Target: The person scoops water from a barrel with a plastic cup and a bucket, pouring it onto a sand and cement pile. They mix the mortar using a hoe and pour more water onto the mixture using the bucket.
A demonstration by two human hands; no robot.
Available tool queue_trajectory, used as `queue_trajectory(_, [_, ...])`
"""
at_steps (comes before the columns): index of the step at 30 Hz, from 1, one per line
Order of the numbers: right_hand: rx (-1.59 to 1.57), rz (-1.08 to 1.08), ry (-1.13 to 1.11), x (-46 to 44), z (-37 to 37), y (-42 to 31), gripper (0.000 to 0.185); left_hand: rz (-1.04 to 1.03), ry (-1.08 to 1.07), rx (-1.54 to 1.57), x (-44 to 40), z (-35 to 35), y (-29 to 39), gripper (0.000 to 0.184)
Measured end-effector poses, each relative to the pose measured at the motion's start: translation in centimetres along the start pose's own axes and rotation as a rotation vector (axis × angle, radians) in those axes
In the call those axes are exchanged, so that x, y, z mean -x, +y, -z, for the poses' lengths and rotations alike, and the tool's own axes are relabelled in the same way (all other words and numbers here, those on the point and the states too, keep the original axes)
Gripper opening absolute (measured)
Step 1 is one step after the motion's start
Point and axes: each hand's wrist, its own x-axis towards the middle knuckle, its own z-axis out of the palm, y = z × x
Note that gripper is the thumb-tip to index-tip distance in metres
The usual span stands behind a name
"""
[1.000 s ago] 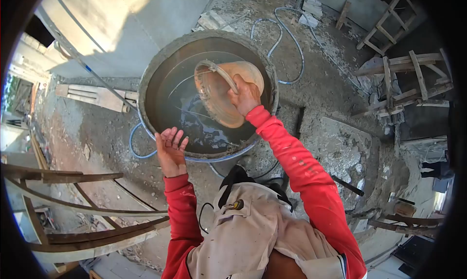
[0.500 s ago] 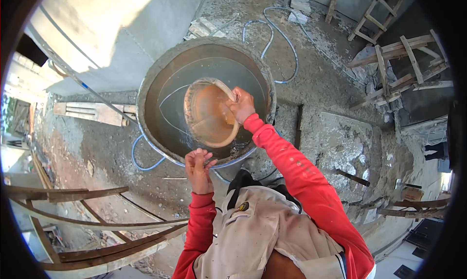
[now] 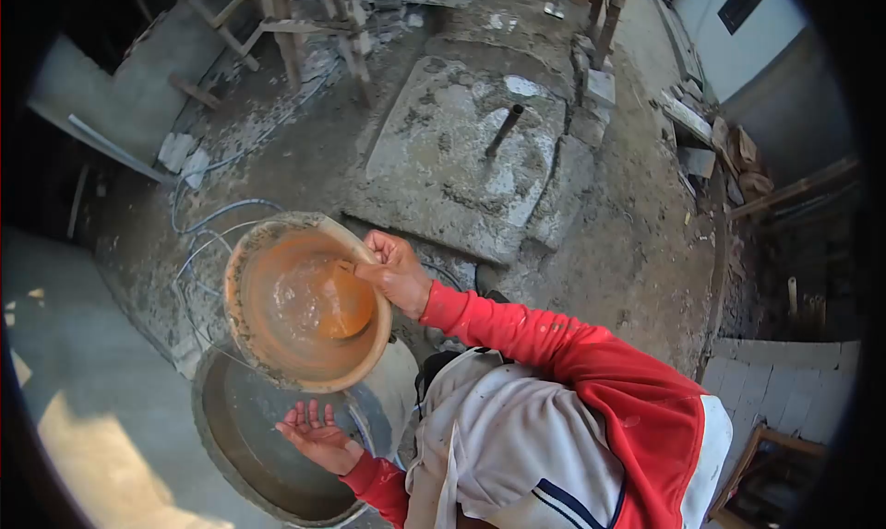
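My right hand [image 3: 397, 273] grips the rim of an orange-brown bucket [image 3: 247, 294], its fingers closed over the edge. The bucket is tilted with its mouth toward me, and some water appears to lie in its bottom. A thin wire handle [image 3: 180, 294] hangs loose from its far side. Below the bucket stands a large round tub [image 3: 205, 429] with greyish water in it; the bucket hides part of its rim. Palm up and fingers spread, my left hand [image 3: 323, 435] is over the tub, just under the bucket, holding nothing.
Ahead lies a raised concrete slab [image 3: 434, 151] with a short pipe [image 3: 505, 130] sticking up. A blue hose [image 3: 217, 213] runs over the rough ground. Wooden trestles [image 3: 309, 26] stand at the back, a plastered wall [image 3: 65, 317] at left, and rubble [image 3: 692, 118] at right.
My right hand has lifted the bucket up out of the tub's water. My view has swung to the right, toward the slab. My left hand has opened wider, palm up.
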Motion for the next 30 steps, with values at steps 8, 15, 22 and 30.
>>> queue_trajectory(8, [0.607,0.212,0.688,2.1,21.6,-7.6,0.018,0.764,-0.507,-0.052,-5.6,-14.3,-19.3,0.034])
queue_trajectory(15, [0.749,0.424,0.891,2.9,31.4,-17.5,0.02,0.923,-0.799,-0.271,-0.5,-35.7,-32.4,0.023])
queue_trajectory(22, [1.264,0.544,0.941,0.9,35.3,-20.1,0.02,0.942,-0.855,-0.493,6.4,-48.2,-40.1,0.016])
queue_trajectory(30, [1.493,0.557,0.925,-2.4,36.5,-22.2,0.018,0.964,-0.871,-0.292,6.9,-53.7,-47.9,0.018])
